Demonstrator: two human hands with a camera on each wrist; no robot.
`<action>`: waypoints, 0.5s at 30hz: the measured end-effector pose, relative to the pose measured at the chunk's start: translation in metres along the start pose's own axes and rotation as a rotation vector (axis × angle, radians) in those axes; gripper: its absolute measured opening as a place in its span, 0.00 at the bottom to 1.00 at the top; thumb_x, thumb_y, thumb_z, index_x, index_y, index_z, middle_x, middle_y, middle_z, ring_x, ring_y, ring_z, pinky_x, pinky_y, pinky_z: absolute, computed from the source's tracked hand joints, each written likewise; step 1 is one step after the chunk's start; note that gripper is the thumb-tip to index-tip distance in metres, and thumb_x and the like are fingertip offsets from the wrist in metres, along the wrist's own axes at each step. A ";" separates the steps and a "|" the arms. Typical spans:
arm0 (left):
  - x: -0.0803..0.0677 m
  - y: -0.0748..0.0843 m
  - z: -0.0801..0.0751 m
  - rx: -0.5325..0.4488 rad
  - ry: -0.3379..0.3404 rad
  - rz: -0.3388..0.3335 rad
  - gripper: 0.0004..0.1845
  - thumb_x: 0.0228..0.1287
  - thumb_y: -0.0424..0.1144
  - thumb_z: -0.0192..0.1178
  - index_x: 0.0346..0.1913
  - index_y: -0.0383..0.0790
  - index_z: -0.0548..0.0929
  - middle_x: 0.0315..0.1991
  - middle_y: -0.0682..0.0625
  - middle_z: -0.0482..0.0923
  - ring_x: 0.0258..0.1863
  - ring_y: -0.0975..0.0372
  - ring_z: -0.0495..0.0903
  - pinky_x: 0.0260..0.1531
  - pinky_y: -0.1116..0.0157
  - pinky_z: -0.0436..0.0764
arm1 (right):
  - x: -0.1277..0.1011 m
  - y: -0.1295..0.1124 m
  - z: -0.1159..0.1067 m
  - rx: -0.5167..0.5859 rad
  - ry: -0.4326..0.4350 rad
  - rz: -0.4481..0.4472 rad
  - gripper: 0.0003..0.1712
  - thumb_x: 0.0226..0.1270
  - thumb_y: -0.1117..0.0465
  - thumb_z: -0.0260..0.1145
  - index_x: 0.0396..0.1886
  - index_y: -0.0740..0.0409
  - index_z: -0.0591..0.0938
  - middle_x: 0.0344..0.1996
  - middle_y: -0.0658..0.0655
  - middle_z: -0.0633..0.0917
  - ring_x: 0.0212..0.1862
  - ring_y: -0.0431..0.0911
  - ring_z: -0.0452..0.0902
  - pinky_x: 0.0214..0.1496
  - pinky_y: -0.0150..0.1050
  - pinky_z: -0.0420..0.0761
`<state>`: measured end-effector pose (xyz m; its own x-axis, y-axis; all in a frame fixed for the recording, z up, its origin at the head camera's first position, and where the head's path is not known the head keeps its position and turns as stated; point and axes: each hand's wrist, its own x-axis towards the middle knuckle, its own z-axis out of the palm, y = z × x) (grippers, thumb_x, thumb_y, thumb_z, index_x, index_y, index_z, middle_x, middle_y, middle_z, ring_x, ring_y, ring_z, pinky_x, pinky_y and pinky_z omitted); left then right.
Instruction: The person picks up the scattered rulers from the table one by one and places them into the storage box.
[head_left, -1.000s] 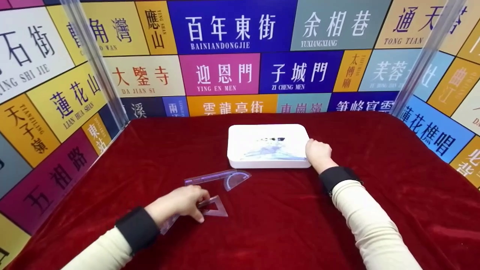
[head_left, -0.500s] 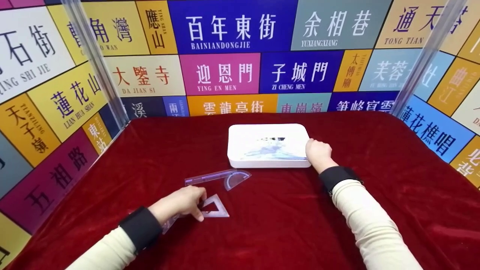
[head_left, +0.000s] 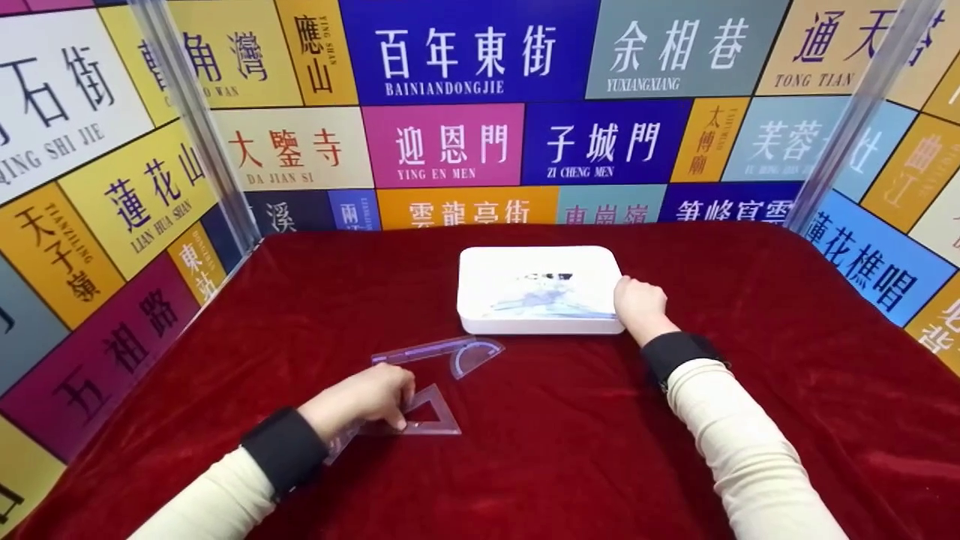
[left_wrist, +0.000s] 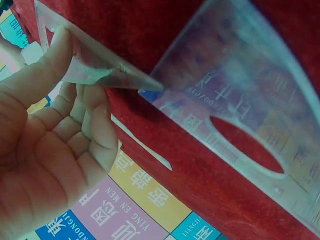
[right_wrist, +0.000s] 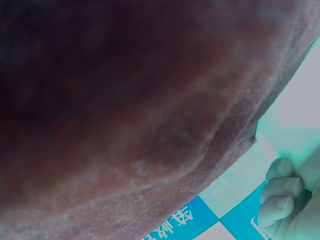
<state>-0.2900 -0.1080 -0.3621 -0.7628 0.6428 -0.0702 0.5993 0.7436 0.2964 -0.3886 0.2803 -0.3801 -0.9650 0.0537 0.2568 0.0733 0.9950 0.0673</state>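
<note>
My left hand [head_left: 397, 412] pinches a clear triangular set square [head_left: 429, 417] by its near edge, low on the red cloth. In the left wrist view the thumb and fingers [left_wrist: 75, 100] clamp a thin edge of clear plastic, and the set square [left_wrist: 240, 110] stands tilted off the cloth. A clear ruler with a protractor end [head_left: 450, 352] lies flat just beyond that hand. My right hand [head_left: 628, 291] grips the right edge of a flat white box [head_left: 525, 289] at mid table. In the right wrist view the curled fingers [right_wrist: 280, 195] press against the white box [right_wrist: 300, 115].
A red velvet cloth [head_left: 570, 435] covers the table. Walls of coloured sign panels [head_left: 465, 142] close it in at the back and both sides, with clear corner posts [head_left: 191, 127].
The left hand has drawn back slightly and shifted its pinch on the set square, which has moved a little to the right. The right hand and the box have stayed put.
</note>
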 end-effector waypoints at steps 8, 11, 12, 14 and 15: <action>0.004 0.002 -0.016 -0.067 -0.065 -0.051 0.10 0.31 0.32 0.67 0.20 0.40 0.75 0.15 0.55 0.73 0.18 0.66 0.69 0.21 0.70 0.69 | 0.001 0.001 0.001 -0.003 -0.042 0.007 0.12 0.55 0.70 0.45 0.37 0.72 0.71 0.29 0.67 0.78 0.30 0.58 0.75 0.21 0.49 0.72; 0.014 0.005 -0.025 -0.104 0.009 -0.055 0.10 0.32 0.32 0.67 0.20 0.42 0.75 0.16 0.55 0.72 0.19 0.65 0.69 0.22 0.69 0.69 | 0.001 0.001 0.001 -0.001 -0.054 0.015 0.12 0.55 0.70 0.46 0.37 0.72 0.71 0.29 0.67 0.78 0.31 0.58 0.75 0.20 0.49 0.71; 0.019 0.006 -0.028 -0.115 0.059 -0.051 0.10 0.32 0.32 0.66 0.20 0.42 0.74 0.16 0.55 0.71 0.19 0.65 0.69 0.22 0.69 0.69 | 0.001 0.001 0.001 -0.001 -0.055 0.017 0.12 0.54 0.70 0.46 0.37 0.72 0.71 0.29 0.67 0.78 0.31 0.57 0.75 0.20 0.49 0.71; 0.032 0.010 -0.032 -0.131 0.192 -0.035 0.10 0.33 0.32 0.65 0.20 0.43 0.74 0.17 0.55 0.71 0.20 0.65 0.69 0.23 0.69 0.69 | 0.001 0.001 0.001 0.002 -0.053 0.017 0.12 0.54 0.70 0.47 0.37 0.72 0.71 0.29 0.67 0.78 0.30 0.58 0.75 0.19 0.49 0.71; 0.040 0.013 -0.034 -0.125 0.267 -0.031 0.09 0.34 0.32 0.64 0.21 0.43 0.74 0.18 0.56 0.72 0.21 0.64 0.69 0.23 0.68 0.69 | 0.001 0.001 0.001 0.001 -0.050 0.015 0.12 0.54 0.70 0.47 0.37 0.72 0.71 0.29 0.67 0.78 0.30 0.58 0.75 0.19 0.49 0.71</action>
<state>-0.3207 -0.0788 -0.3285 -0.8269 0.5369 0.1673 0.5531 0.7226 0.4147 -0.3902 0.2812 -0.3809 -0.9751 0.0727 0.2093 0.0875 0.9942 0.0625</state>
